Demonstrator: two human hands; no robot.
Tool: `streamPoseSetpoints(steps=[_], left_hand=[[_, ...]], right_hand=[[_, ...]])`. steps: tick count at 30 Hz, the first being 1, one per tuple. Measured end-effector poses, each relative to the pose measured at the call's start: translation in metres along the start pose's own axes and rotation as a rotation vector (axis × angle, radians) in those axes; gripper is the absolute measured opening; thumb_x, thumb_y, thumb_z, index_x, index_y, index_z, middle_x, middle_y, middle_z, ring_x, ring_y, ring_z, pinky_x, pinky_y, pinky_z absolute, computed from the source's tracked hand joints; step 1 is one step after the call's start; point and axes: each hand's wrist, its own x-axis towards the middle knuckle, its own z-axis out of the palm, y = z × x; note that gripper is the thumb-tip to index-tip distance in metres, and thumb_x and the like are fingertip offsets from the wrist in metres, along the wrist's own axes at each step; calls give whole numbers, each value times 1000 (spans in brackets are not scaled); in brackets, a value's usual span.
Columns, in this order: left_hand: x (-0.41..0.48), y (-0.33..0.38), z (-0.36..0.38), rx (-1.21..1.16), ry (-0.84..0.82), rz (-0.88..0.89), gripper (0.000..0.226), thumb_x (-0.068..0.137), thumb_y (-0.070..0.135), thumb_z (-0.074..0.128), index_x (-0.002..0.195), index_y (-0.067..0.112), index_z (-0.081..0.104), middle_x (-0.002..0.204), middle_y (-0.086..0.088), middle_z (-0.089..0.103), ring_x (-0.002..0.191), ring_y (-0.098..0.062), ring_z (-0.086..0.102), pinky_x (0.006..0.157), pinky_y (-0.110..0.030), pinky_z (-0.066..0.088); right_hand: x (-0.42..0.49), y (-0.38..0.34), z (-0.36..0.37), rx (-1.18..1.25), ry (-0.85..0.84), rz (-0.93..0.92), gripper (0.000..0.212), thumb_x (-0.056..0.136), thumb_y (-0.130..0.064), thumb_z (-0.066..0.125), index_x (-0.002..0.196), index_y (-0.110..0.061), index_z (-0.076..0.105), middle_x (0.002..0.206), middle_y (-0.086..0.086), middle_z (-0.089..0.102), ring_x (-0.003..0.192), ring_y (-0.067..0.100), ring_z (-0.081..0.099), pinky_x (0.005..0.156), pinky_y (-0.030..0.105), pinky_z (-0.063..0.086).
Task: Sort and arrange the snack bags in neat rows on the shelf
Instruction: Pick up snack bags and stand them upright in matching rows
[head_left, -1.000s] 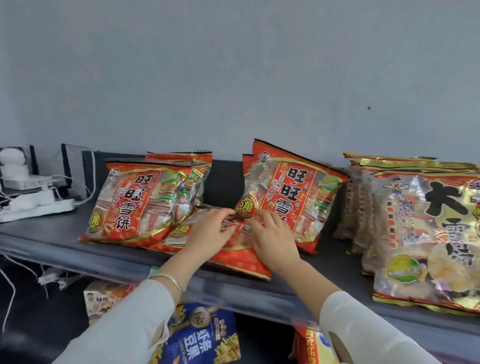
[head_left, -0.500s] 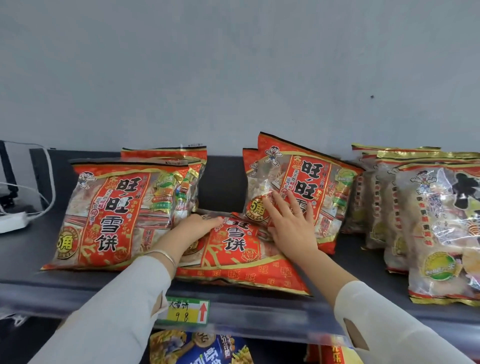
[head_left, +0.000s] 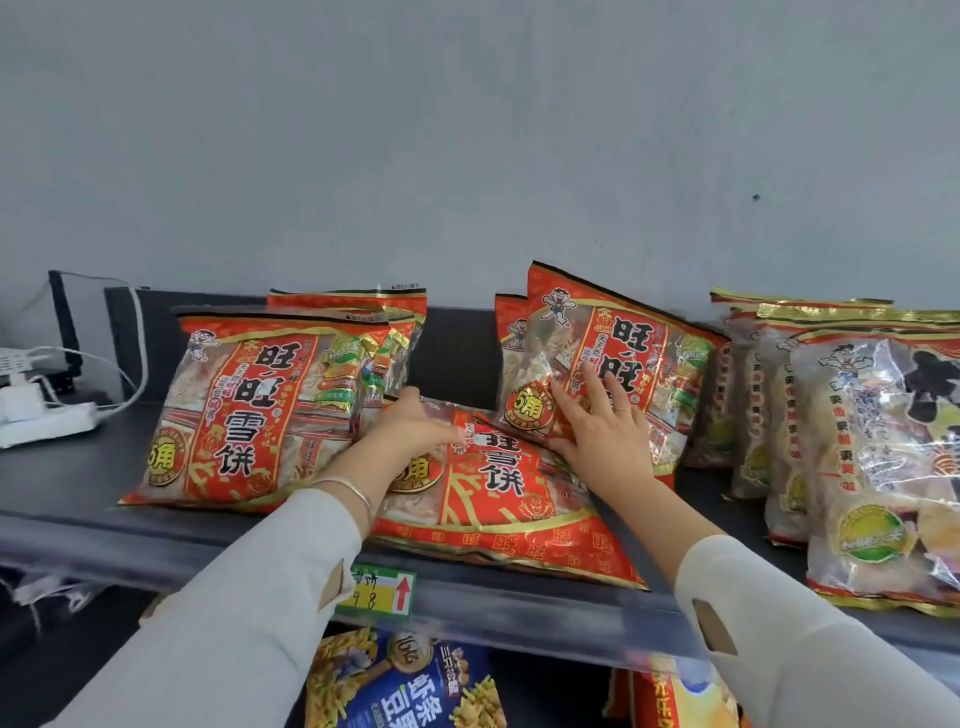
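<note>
A red snack bag (head_left: 498, 499) lies flat at the middle of the dark shelf (head_left: 67, 483), reaching its front edge. My left hand (head_left: 410, 431) rests on the flat bag's far left part, fingers straight. My right hand (head_left: 602, 436) presses with spread fingers against a leaning red bag (head_left: 618, 358) that stands behind the flat one, with another red bag behind it. A stack of the same red bags (head_left: 244, 405) leans upright at the left.
Gold-trimmed clear snack bags (head_left: 872, 457) stand in rows at the right. A white power strip with cables (head_left: 41, 415) lies at the far left of the shelf. A yellow price tag (head_left: 379, 590) sits on the shelf's front rail. Blue and red bags (head_left: 405, 686) fill the shelf below.
My right hand left the flat bag and moved up onto the leaning bag, fingers spreading. My left hand slid a little further back on the flat bag. The view shifted left and closer.
</note>
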Motion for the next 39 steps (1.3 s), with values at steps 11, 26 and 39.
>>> streamPoseSetpoints(steps=[11, 26, 39], left_hand=[[-89, 5, -26, -1, 323, 77, 66, 82, 30, 69, 139, 17, 37, 137, -7, 48, 122, -29, 49, 97, -42, 45], [-170, 13, -35, -94, 632, 181, 63, 82, 30, 70, 137, 23, 40, 141, -2, 46, 127, -26, 45, 98, -41, 41], [-166, 27, -14, -269, 546, 380, 85, 81, 24, 72, 147, 34, 19, 155, 5, 21, 141, -18, 22, 109, -43, 29]], right_hand=[[-8, -4, -12, 75, -128, -59, 73, 96, -15, 49, 152, -36, 8, 160, 5, -17, 146, 34, -15, 117, 51, 15], [-13, 9, -33, 348, -359, -206, 52, 102, -28, 35, 151, -22, 20, 157, 13, 22, 139, 34, 32, 111, 43, 32], [-42, 2, -58, 1646, -245, 234, 69, 86, -37, 68, 142, -16, 34, 134, 9, 53, 112, 29, 60, 99, 48, 48]])
